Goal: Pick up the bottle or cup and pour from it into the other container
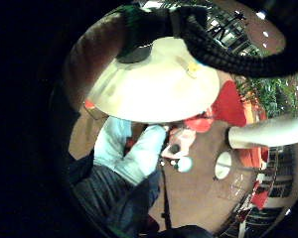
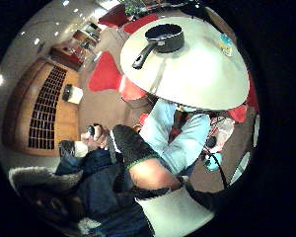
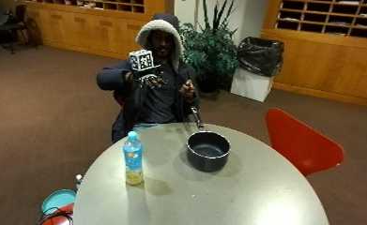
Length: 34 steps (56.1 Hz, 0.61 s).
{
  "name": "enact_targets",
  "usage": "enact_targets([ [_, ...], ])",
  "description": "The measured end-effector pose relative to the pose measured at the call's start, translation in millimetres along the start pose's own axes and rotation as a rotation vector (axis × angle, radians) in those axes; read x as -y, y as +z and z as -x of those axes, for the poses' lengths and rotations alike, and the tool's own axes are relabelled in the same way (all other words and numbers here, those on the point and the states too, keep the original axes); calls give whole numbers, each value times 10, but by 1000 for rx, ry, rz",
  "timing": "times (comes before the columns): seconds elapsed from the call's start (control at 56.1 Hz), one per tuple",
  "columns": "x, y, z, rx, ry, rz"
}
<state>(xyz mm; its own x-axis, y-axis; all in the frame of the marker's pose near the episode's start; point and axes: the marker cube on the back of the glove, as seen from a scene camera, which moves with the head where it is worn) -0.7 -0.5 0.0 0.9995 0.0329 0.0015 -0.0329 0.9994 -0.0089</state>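
While raised (image 3: 147, 77) above the table (image 3: 245, 197), fingers spread, gripping nothing; bottle (image 3: 132, 164) label unreadable, standing beside pot (image 3: 208, 151).

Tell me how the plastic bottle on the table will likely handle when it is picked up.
The bottle is tall, narrow and upright, so a sideways nudge could probably tip it. Liquid shows only near its base, so it is likely light. Its cap looks on, so spilling seems unlikely until opened.

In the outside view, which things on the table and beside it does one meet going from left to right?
Teal bowl-like thing on the floor beside the table → bottle → black pot → red chair.
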Motion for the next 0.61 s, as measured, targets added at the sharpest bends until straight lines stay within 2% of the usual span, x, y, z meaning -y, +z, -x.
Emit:
enact_targets([
  [0.606, -137, 58, 85, 6, 33, 7],
])
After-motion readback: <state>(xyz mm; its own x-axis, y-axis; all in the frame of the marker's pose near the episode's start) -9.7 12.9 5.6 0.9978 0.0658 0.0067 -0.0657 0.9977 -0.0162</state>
